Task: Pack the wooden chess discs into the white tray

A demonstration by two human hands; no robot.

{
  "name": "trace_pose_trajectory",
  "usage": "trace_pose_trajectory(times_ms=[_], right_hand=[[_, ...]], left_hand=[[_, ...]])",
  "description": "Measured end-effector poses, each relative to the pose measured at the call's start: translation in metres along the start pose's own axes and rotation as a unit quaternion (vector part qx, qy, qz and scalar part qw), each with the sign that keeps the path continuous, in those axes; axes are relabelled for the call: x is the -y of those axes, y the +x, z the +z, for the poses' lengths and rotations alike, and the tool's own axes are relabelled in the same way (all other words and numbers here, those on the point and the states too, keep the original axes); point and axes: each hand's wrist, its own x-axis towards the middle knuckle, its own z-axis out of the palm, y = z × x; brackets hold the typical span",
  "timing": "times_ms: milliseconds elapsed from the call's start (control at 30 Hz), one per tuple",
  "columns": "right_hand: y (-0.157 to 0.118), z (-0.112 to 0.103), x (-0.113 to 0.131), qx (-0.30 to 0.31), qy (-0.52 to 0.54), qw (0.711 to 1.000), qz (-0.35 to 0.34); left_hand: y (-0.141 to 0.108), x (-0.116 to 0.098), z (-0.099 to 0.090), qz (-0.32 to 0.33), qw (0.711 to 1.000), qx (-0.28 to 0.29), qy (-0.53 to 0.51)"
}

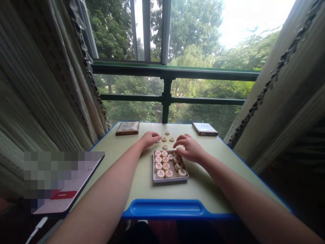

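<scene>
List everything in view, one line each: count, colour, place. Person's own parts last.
Loose pieces: five visible, pale with markings, beyond the tray; one at the left fingertips
Tray: one, whitish, table centre
Pieces in the tray: over ten, some stacked, pale, red or dark markings
Left box: one, brown, far left corner
Right box: one, pale top, brownish side, far right corner
Table: one, pale green, blue edge
Screen: one, partly pixelated, left
Cable: one, white, lower left
Curtains: two, greyish, both sides
Railing: one, green, at the window
Trees: several, green, outside
Left hand; right hand: bare, beside and over the tray's far end
</scene>
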Motion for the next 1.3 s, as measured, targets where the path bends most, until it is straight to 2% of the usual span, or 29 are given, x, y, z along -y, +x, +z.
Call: trace_pose_trajectory(times_ms=[133, 300, 500, 600, 867, 1300], right_hand=[[-0.003, 0.001, -0.005, 0.002, 0.025, 0.999, 0.02], [0.0, -0.006, 0.022, 0.012, -0.021, 0.999, 0.039], [0.026, -0.024, 0.037, 0.135, -0.091, 0.986, 0.041], [0.03, -0.024, 0.043, 0.169, -0.113, 0.978, 0.045], [0.021, -0.006, 0.054, 0.181, -0.167, 0.968, 0.055], [0.023, -0.004, 0.047, 0.204, -0.178, 0.961, 0.062]], left_hand=[[-0.002, -0.003, 0.001, -0.004, 1.0, 0.008, -0.011], [-0.002, -0.002, 0.001, -0.006, 1.0, 0.004, -0.03], [0.001, 0.0, -0.001, -0.008, 1.0, -0.003, -0.014], [0.001, -0.001, -0.001, -0.01, 1.0, -0.003, -0.011], [0.002, 0.001, 0.0, -0.003, 1.0, -0.003, 0.001], [0.002, 0.002, -0.001, -0.017, 1.0, 0.0, -0.015]])
